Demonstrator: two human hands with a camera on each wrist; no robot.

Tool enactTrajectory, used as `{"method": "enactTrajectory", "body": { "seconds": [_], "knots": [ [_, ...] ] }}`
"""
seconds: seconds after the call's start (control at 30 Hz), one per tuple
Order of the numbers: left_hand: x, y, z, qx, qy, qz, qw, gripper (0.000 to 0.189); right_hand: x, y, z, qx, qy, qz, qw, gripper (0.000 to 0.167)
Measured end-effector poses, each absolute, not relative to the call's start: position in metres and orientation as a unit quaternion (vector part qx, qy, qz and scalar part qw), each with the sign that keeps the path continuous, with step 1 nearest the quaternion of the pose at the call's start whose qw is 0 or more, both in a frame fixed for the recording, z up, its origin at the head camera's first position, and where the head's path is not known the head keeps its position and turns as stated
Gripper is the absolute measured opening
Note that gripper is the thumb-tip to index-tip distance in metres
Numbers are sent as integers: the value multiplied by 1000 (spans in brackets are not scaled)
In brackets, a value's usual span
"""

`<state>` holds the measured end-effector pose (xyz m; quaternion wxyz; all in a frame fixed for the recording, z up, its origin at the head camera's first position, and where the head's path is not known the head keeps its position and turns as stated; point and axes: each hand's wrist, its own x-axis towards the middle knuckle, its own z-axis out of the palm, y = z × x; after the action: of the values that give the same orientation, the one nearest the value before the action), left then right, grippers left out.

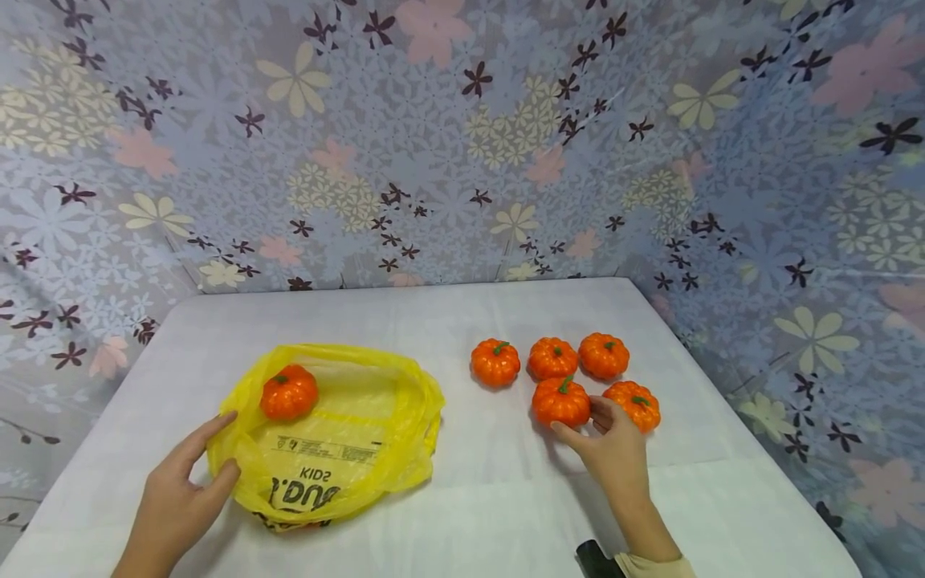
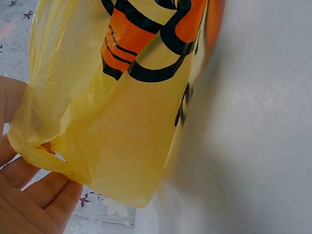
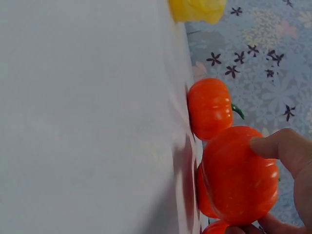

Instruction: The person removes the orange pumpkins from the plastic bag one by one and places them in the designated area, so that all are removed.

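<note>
A yellow plastic bag lies with its mouth spread at the left of the table, printed with dark lettering. One small orange toy pumpkin sits inside it, towards the far left. My left hand holds the bag's left edge; in the left wrist view its fingers are at the gathered rim. Towards the right, my right hand pinches another toy pumpkin with a green stem between thumb and fingers. The right wrist view shows this pumpkin tilted and lifted off the cloth, with the thumb on its side.
Several more toy pumpkins stand around the right hand, one of them just beside its fingers. White cloth covers the table. Flowered fabric hangs behind and along the sides. A black object shows at the right wrist.
</note>
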<state>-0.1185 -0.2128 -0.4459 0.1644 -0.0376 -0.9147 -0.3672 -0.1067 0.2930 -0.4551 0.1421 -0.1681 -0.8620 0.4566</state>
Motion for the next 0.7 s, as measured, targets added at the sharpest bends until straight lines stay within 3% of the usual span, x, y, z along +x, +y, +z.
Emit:
{"method": "enactTrajectory", "body": {
  "seconds": [0.53,0.7],
  "knots": [
    [-120,-210,-443,-42,-913,-365,178,56,-103,299,-460,-189,-880,422,109,86],
    [-121,-210,-444,-44,-912,-368,176,56,-102,298,-458,-190,-883,416,107,97]
  ]
}}
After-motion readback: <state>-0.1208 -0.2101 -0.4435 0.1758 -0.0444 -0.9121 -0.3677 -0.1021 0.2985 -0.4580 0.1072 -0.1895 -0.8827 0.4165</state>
